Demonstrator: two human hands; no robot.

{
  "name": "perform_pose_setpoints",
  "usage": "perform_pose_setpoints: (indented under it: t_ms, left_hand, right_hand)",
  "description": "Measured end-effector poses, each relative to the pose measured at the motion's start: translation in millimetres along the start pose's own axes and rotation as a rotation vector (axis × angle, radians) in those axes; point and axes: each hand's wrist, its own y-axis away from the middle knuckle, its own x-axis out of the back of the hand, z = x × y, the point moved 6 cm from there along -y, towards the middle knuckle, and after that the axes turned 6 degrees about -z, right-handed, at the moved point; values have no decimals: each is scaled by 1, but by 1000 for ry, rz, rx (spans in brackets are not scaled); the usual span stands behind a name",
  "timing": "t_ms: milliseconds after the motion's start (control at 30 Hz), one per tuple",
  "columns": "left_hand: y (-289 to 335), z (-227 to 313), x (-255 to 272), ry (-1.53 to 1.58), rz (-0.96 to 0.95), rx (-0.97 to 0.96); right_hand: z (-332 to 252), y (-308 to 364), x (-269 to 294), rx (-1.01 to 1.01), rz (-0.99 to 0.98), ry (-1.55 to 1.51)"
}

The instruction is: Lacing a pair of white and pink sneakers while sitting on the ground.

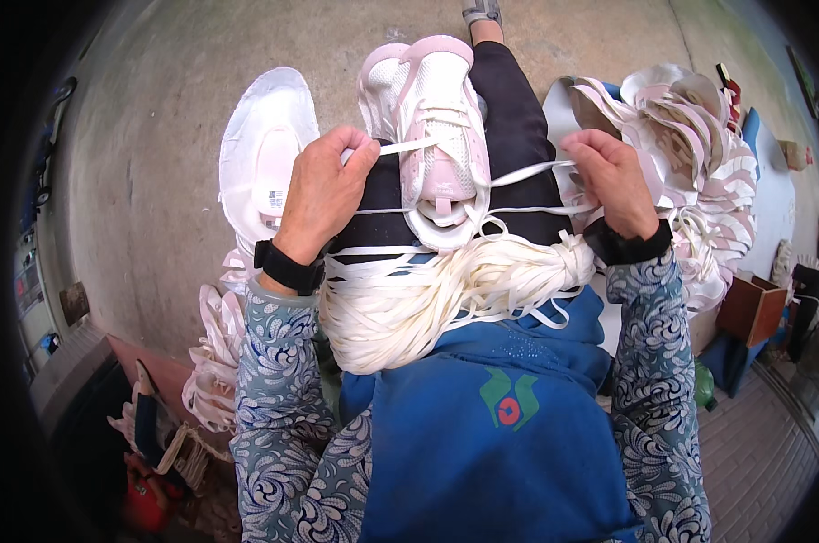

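A white and pink sneaker (445,136) rests on my lap, its heel opening toward me. One end of its white shoelace (407,146) is pinched in my left hand (326,185), drawn out to the left. My right hand (611,179) pinches the other end, stretched to the right of the shoe. Both lace ends run from the eyelets near the tongue. A second white and pink shoe (381,86) lies just behind, partly hidden. Across my lap, below the sneaker, spreads a thick bundle of cream laces (445,294), gathered at its right end.
At the left stands a white shoe upper (246,163), with more pink and white uppers (217,362) below it. A large stack of uppers (699,163) sits at the right. Beyond it are a brown box (751,309) and a green object (704,385). Concrete floor (174,109) surrounds me.
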Motion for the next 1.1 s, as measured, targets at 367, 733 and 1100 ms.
perform_pose_setpoints:
  t_ms: [367, 733, 1100]
  left_hand:
    - [-7, 0, -2, -220, -22, 77]
    - [23, 25, 0, 369, 25, 38]
    - [-28, 39, -10, 93, 90, -242]
  right_hand:
    - [55, -36, 23, 40, 210, 499]
    - [-9, 31, -27, 470, -261, 300]
    - [-14, 45, -49, 656, -177, 659]
